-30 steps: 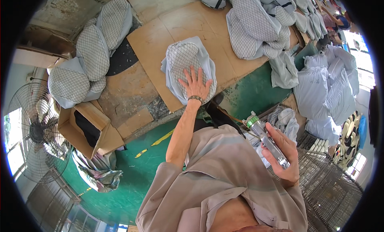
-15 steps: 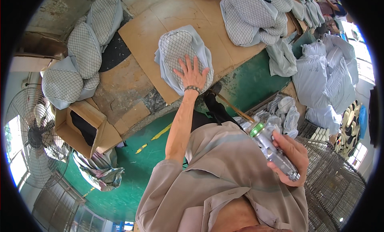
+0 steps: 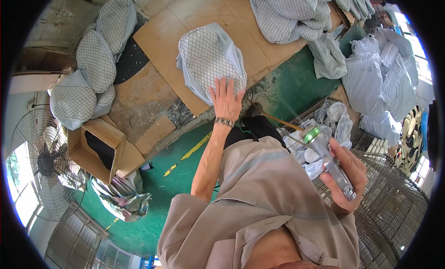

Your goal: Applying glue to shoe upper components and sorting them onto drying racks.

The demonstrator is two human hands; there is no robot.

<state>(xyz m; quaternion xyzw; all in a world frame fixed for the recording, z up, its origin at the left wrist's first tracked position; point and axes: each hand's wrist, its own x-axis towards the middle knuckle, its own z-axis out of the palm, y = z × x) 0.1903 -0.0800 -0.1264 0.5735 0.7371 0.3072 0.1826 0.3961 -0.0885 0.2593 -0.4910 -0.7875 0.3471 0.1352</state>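
On the cardboard sheet (image 3: 160, 51) lies a stack of light grey fabric pieces (image 3: 204, 51), the top one bearing an oval panel with a dark diamond grid. My left hand (image 3: 227, 99), with a bracelet at the wrist, rests on the near edge of that stack, its fingers stretched out and nothing held. At the right, in front of my body, my right hand (image 3: 345, 176) is wrapped round a silver spray gun (image 3: 331, 164) with a green ring (image 3: 311, 133) near its upper end. A thin brownish hose (image 3: 278, 120) runs close to that end.
More grid-patterned pieces lie in piles at the left (image 3: 95, 60) and far right (image 3: 287, 14). An open cardboard box (image 3: 123, 150) sits at the table's near left, beside a wire fan (image 3: 44, 162). White sacks (image 3: 371, 79) and wire racks (image 3: 394, 204) stand at the right.
My left hand has slid from the middle of the stack toward its near edge, uncovering more of the grid. The spray gun in my right hand has shifted slightly right and up.
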